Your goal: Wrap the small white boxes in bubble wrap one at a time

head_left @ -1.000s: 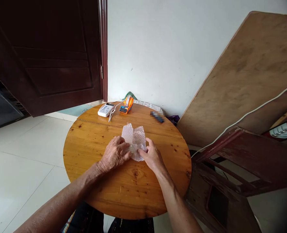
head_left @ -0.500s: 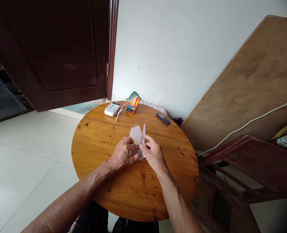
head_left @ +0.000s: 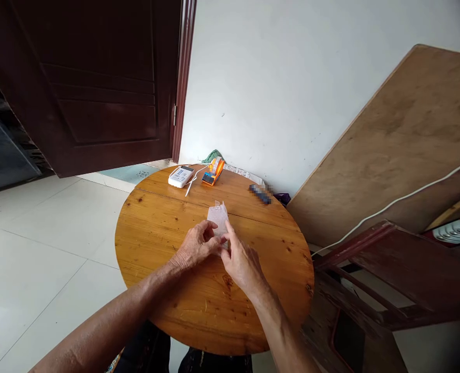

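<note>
A small piece of clear bubble wrap lies folded narrow near the middle of the round wooden table. My left hand has its fingers curled onto the wrap's near left edge. My right hand presses on the wrap from the right, its forefinger stretched along it. Whatever is inside the wrap is hidden by both hands.
At the table's far edge lie a white box with a white cord, an orange tape dispenser and a small dark object. A dark door stands open at left. A wooden board leans at right, above a dark wooden chair.
The bubble wrap went from spread open to folded into a narrow strip. My hands have closed in together over it.
</note>
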The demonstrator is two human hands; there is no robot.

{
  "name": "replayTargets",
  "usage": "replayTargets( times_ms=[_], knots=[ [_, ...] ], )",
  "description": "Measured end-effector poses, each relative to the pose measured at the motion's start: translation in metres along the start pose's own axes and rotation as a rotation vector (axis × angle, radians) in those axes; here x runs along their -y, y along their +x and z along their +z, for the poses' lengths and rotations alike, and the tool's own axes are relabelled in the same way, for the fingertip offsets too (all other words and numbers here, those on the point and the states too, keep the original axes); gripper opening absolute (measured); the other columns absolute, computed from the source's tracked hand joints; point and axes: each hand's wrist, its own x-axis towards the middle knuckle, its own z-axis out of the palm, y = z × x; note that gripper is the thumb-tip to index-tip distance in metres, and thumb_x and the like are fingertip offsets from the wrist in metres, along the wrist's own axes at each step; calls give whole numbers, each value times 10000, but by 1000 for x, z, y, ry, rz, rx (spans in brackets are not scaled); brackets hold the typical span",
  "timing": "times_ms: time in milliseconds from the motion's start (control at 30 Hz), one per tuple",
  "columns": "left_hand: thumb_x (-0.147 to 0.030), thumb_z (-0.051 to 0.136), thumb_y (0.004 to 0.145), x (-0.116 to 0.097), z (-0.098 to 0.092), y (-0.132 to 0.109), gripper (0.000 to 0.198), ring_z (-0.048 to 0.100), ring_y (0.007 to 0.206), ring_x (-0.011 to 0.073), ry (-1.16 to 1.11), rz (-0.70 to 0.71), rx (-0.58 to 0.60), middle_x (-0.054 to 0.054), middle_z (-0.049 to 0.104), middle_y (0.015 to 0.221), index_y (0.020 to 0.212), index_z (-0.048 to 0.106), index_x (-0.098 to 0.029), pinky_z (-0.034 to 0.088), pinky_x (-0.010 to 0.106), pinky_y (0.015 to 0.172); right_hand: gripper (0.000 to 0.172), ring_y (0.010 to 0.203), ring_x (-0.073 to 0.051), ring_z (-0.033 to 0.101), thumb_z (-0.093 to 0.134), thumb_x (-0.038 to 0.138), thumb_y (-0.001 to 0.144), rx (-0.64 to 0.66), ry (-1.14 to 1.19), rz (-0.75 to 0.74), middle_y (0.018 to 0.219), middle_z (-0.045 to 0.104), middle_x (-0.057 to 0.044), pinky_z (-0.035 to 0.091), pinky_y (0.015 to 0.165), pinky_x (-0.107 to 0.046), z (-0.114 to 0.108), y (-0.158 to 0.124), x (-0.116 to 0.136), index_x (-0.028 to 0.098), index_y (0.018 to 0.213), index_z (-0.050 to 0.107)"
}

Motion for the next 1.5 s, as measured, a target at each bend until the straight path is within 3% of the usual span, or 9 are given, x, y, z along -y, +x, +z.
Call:
replayTargets(
  times_ms=[133,367,533,700,933,1033,1200,1333,1500],
  knots=[
    [-406,641,804,6,7,2,321,488,672,129,136,9,-75,-14,539,750,1002,632,-154,391,247,623,742,833,-235,706,498,103,805,-9,5,-23,1094,736,-91,551,740,-356,-3,-3,2,195,1515,303],
    [-220,658,737,5,9,0,309,534,787,158,304,59,-56,18,580,880,1043,637,-183,447,269,717,604,435,-96,588,495,296,865,51,638,216,1109,723,-90,511,478,-277,-18,-1,-22,191,1444,360],
    [-154,620,697,-11,5,6,481,561,849,199,454,-11,26,39,600,901,1178,599,-167,479,337,818,469,628,-156,674,578,288,797,-139,619,231,922,755,-61,545,656,-308,-15,19,-42,167,1249,556],
    [-150,618,638,-18,2,13,660,521,1054,293,619,107,62,111,606,1133,1293,541,-172,439,464,958,461,758,-178,688,563,200,757,-123,533,208,915,755,-63,543,709,-309,1,35,-57,181,1217,589],
    [-149,577,664,-1,4,10,844,515,1061,272,399,121,106,94,596,1142,1471,337,-215,443,450,974,487,959,-192,696,483,188,878,-64,492,-4,1064,741,-71,536,882,-357,12,31,-55,224,1363,491],
    [-144,576,667,-4,5,6,825,496,1086,277,441,179,68,113,542,1231,1462,365,-210,435,459,974,430,1031,-211,682,453,206,916,-41,433,-43,1084,742,-75,516,939,-386,13,31,-56,227,1340,520],
    [-127,564,703,-17,3,2,502,478,1085,293,631,345,102,99,524,1334,1189,642,-227,434,470,917,384,1002,-208,684,451,221,903,-4,394,-46,1043,747,-56,514,929,-375,11,35,-59,232,1264,581],
    [-135,548,749,-20,2,1,376,510,1011,268,630,365,142,91,651,1128,1101,671,-182,441,450,912,327,884,-191,683,548,269,828,-28,419,94,1014,746,-56,538,826,-337,5,49,-67,221,1138,641],
    [-121,530,745,-18,4,2,356,525,973,262,587,334,142,98,667,1045,1068,676,-156,457,431,901,400,676,-170,646,649,348,700,8,564,508,928,707,-87,413,422,-216,-2,80,-79,164,1055,629]
  ],
)
